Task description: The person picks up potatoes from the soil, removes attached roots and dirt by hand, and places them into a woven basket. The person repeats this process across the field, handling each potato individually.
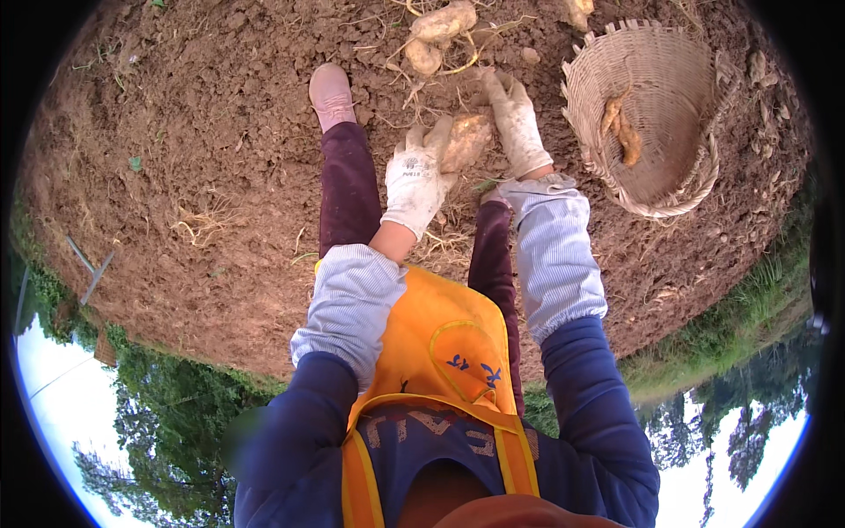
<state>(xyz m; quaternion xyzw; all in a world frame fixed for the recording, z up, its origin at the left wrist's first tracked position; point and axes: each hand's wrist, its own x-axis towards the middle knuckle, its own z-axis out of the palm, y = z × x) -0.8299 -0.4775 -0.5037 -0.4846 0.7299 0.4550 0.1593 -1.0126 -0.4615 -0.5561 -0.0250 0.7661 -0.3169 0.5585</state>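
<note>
My left hand [417,177], in a soiled white knit work glove, grips the left side of a large soil-covered sweet potato [467,141]. The tuber lies low over the dug soil between my feet. On its other side is my right hand [512,119], gloved the same way, with its fingertips down at the soil just beyond the tuber. What those fingertips touch is hidden. Ahead of both hands rests a cluster of pale sweet potatoes [443,22], with a yellowish stem [470,61] and thin roots attached.
To the right, a woven bamboo basket [667,79] leans open towards me, holding slim sweet potatoes [622,129]. Another tuber [578,12] lies at the top edge. My pink shoe [331,96] stands left of the hands. Dry roots [208,221] lie on the cloddy soil farther left.
</note>
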